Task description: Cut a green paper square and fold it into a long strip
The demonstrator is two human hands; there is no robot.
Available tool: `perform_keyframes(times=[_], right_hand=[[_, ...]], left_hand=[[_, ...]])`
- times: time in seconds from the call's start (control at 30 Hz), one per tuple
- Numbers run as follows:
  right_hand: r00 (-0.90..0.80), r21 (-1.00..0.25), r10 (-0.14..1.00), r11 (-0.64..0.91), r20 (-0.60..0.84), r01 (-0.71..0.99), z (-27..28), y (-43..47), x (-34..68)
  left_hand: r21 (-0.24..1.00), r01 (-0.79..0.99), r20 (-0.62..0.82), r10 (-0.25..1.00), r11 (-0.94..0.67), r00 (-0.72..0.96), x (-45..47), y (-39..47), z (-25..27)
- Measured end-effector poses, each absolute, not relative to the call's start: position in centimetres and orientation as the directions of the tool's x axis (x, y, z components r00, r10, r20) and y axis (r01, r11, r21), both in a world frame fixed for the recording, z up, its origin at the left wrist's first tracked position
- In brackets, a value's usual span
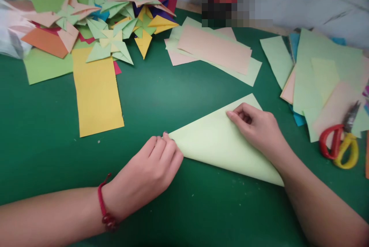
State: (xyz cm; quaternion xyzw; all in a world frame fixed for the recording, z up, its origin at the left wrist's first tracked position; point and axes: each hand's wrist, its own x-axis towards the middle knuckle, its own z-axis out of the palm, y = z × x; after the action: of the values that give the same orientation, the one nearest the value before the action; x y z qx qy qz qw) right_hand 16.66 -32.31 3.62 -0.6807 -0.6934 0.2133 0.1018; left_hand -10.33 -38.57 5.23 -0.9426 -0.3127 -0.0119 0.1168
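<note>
A pale green sheet of paper (207, 139), folded into a triangle-like shape, lies on the green bench (155, 93) between the two hands. The left hand (157, 162) has its fingers bunched over the narrow left corner of the sheet, pinching it; a red bracelet (101, 199) with dark beads circles that wrist. The right hand (256, 126) rests on the wider right part, fingers curled in and thumb tip against the paper; whether it grips anything I cannot tell.

Beyond the left hand, a yellow sheet (98, 97) sticks out from under a heap of folded paper stars (111, 41) in green, pink and yellow. At the far left is what looks like a clear plastic bag (11, 24), though it is blurred. Past the folded sheet lie overlapping pink and green strips (215, 47). To the right, scissors (347, 151) with red and yellow handles lie by a loose paper pile (314, 74), blades over its edge.
</note>
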Motion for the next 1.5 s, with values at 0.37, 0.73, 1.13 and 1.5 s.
perform_keyframes(times=[0.37, 0.73, 1.13, 1.5], right_hand=[[-0.093, -0.463, 0.987, 0.021, -0.133, 0.886, 3.6, -32.3, 16.7], [-0.077, -0.456, 0.985, -0.002, -0.156, 0.890, 3.7, -32.3, 16.7], [-0.074, -0.457, 0.984, -0.009, -0.162, 0.889, 3.7, -32.2, 16.6], [-0.063, -0.446, 0.982, -0.023, -0.177, 0.895, 3.8, -32.2, 16.6]], left_hand=[[0.080, 0.438, 0.128, 0.445, -0.895, 0.886, -7.0, -33.6, 3.3], [0.296, 0.482, -0.064, 0.487, -0.824, 0.871, -6.8, -33.6, 2.0], [0.286, 0.500, -0.044, 0.510, -0.817, 0.859, -6.8, -33.7, 2.0], [0.291, 0.495, -0.030, 0.510, -0.819, 0.860, -6.9, -33.7, 2.0]])
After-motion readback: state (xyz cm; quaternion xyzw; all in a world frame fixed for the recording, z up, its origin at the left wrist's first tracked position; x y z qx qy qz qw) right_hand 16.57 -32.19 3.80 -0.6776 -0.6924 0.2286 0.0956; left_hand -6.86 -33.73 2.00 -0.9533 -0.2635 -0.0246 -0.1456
